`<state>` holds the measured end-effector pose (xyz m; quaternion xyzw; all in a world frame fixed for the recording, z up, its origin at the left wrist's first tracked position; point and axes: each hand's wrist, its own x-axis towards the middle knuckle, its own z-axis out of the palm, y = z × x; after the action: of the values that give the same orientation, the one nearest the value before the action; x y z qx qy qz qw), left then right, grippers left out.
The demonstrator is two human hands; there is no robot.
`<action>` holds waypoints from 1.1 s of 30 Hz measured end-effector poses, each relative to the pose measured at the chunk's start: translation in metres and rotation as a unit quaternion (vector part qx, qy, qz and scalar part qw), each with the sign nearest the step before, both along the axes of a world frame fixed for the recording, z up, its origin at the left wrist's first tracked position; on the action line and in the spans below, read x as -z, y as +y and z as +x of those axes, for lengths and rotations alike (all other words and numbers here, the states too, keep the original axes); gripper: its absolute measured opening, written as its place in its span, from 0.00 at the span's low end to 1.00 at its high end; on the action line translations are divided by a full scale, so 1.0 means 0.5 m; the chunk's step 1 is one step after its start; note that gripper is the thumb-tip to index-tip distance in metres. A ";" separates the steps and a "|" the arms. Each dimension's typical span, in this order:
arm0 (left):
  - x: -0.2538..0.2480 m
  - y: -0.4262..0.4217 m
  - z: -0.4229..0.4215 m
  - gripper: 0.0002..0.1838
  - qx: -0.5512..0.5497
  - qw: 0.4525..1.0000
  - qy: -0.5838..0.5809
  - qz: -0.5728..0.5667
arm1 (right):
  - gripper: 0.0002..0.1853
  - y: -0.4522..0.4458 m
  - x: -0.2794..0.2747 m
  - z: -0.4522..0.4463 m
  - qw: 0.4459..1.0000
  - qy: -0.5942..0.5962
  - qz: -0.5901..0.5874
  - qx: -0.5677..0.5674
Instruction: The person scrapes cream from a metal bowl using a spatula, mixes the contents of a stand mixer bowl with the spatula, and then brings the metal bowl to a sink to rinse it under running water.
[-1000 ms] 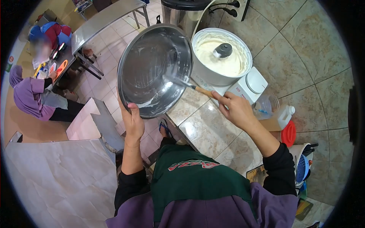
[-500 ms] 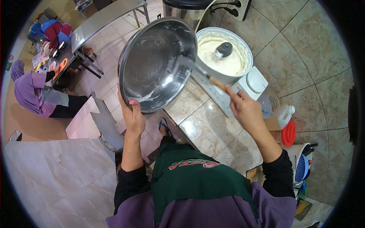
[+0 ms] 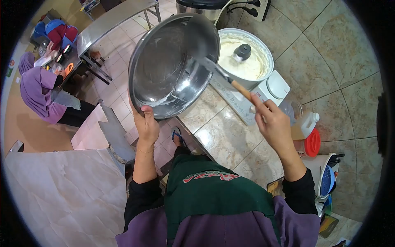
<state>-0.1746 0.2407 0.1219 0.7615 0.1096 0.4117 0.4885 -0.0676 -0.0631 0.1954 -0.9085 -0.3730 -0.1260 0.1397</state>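
A large metal bowl (image 3: pixel 160 66), tilted with its inside toward me, has white smears along its wall. My left hand (image 3: pixel 146 125) is closed on its lower rim, thumb on the near side. Wrapped round the wooden handle of a spatula (image 3: pixel 240 89), my right hand (image 3: pixel 271 121) is to the right of the bowl. The spatula's blurred blade is at the bowl's right inner wall. Just behind stands a white tub (image 3: pixel 247 74) of pale cream (image 3: pixel 230 57), with a dark knob-like part in its middle.
A white scale (image 3: pixel 277 88) stands beside the tub on the tiled counter (image 3: pixel 230 136). To the right are a jug (image 3: pixel 306 125), a red lid (image 3: pixel 312 142) and a utensil bin (image 3: pixel 323 164). Two people (image 3: pixel 39 92) are at a far-left table. A metal table (image 3: pixel 111 20) stands behind.
The bowl has shifted slightly up and right, tilting a little. My right hand has moved right and slightly down with the spatula, whose blade has gone up along the bowl's wall.
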 end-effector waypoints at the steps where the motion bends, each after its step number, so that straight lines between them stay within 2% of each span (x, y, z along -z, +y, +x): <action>1: -0.004 -0.002 -0.004 0.39 -0.022 1.000 0.001 -0.013 | 0.27 -0.008 0.006 0.009 1.000 -0.007 0.003 0.013; 4: -0.002 0.005 -0.006 0.38 -0.060 0.998 0.000 -0.035 | 0.27 -0.023 0.035 0.013 0.999 -0.013 0.003 0.035; 7: 0.006 0.010 -0.011 0.39 -0.058 0.996 0.010 -0.065 | 0.26 -0.021 0.061 -0.023 0.999 0.036 0.025 -0.007; 9: 0.026 0.019 -0.009 0.39 -0.040 0.995 0.021 -0.084 | 0.25 -0.006 0.070 -0.054 0.985 0.162 0.054 -0.041; 10: 0.044 0.028 -0.002 0.39 -0.068 0.997 0.006 -0.032 | 0.25 -0.003 0.067 -0.060 0.985 0.162 0.054 -0.041; 11: 0.056 0.036 0.002 0.39 -0.096 0.995 -0.009 0.020 | 0.25 0.000 0.059 -0.066 0.971 0.223 0.067 -0.050; 12: 0.065 0.039 0.003 0.39 -0.096 0.995 -0.007 0.020 | 0.25 0.000 0.051 -0.070 0.953 0.284 0.080 -0.059; 16: 0.043 0.026 0.007 0.39 -0.093 0.995 -0.015 -0.009 | 0.24 0.001 0.001 -0.059 0.968 0.218 0.111 -0.046; 18: 0.044 0.030 0.007 0.40 -0.076 0.996 -0.020 -0.038 | 0.23 0.001 -0.021 -0.048 0.988 0.128 0.080 -0.017; 23: 0.064 0.048 0.000 0.36 -0.061 0.998 -0.006 -0.004 | 0.24 0.004 -0.020 -0.033 0.987 0.145 0.074 0.007; 25: 0.069 0.043 0.001 0.36 -0.070 0.997 -0.022 0.015 | 0.24 0.013 -0.003 -0.034 0.994 0.099 0.048 0.010; 27: 0.078 0.032 -0.004 0.35 -0.077 0.996 -0.039 0.037 | 0.25 0.026 0.016 -0.037 0.994 0.106 0.034 0.013; 29: 0.088 0.011 -0.020 0.35 0.001 0.998 0.021 -0.065 | 0.26 0.033 0.038 -0.047 0.992 0.125 0.006 0.001; 30: 0.087 -0.001 -0.015 0.35 0.001 0.998 0.021 -0.062 | 0.26 0.037 0.041 -0.059 0.992 0.126 0.010 0.001; 32: 0.080 -0.016 -0.008 0.33 -0.021 0.996 -0.056 -0.070 | 0.25 0.048 0.045 -0.086 0.975 0.217 0.010 -0.051; 33: 0.113 -0.004 -0.009 0.27 0.026 0.982 -0.113 -0.147 | 0.24 0.051 0.045 -0.096 0.967 0.237 0.043 -0.084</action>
<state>-0.1791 0.2385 0.0655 0.6328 0.0927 0.4613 0.6150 -0.1158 -0.0374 0.1727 -0.8712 -0.3982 0.0889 0.2730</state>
